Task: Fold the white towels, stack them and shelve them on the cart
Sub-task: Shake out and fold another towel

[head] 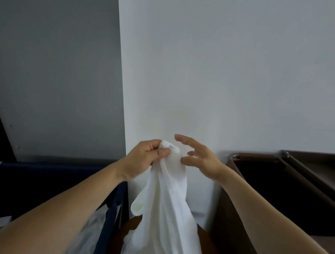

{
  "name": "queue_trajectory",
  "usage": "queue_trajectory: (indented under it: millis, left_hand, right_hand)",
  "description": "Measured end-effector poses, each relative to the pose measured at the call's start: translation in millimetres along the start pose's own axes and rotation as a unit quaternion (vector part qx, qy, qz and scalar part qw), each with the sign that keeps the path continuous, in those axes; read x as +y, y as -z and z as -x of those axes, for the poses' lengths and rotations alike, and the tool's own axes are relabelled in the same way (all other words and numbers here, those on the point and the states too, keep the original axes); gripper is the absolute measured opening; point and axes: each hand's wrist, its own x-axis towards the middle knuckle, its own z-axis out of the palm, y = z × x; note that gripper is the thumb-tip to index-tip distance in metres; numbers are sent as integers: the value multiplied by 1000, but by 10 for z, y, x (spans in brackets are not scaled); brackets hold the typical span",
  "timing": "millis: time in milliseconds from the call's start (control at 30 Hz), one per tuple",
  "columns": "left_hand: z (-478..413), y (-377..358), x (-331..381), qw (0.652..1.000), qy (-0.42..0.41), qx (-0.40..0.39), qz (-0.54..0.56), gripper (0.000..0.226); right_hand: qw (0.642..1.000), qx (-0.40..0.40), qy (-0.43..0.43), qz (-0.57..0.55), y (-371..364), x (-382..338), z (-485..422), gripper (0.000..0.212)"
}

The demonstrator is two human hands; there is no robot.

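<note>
White cloth is hanging in front of you: you are holding a white towel (165,203) up before the white wall (232,72), and it is drooping in long loose folds down past the bottom edge of the view. Your left hand (147,156) is gripping it at the very top, fingers curled in and thumb pinching a bunched corner that is poking out just above the knuckles. Your right hand (199,159) is hovering just beside that corner with its fingers spread and straight, holding nothing. Its thumb tip is lying right at the towel's upper edge, though it is not clear whether it is actually touching. Both your bare forearms are reaching in from the lower corners.

To your left a navy bin (45,179) is standing with pale crumpled linen (93,233) lying inside it, and above it a grey wall (50,64) is meeting the white one at a corner. To your right a brown container (222,215) with a dark inside is standing against the wall, apart from the towel. Below the hanging cloth a brown rounded surface (131,232) is showing, partly hidden by the towel.
</note>
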Motion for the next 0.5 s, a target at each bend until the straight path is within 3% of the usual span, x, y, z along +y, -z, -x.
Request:
queue_trajectory:
  millis: [100,200,333,433,500]
  left_hand:
    - [-160,124,339,997,-4,-8,71,25]
    - [-332,248,633,995,-14,8,100,22]
    - [-519,360,943,997,-52,15,49,19]
    - [-610,382,1165,995,-93,33,25,20]
    - [-645,405,1274,991,-119,51,25,20]
  right_hand:
    - [993,-75,-22,-92,66,-105,-97,62]
    - [988,-79,-8,-135,114,-265,-195,68]
    - [974,-63,26,-216,234,-531,-270,54]
    - [954,-58,99,-276,311,-748,-307,20]
    - [944,-40,128,-302,354,-825,-328,25]
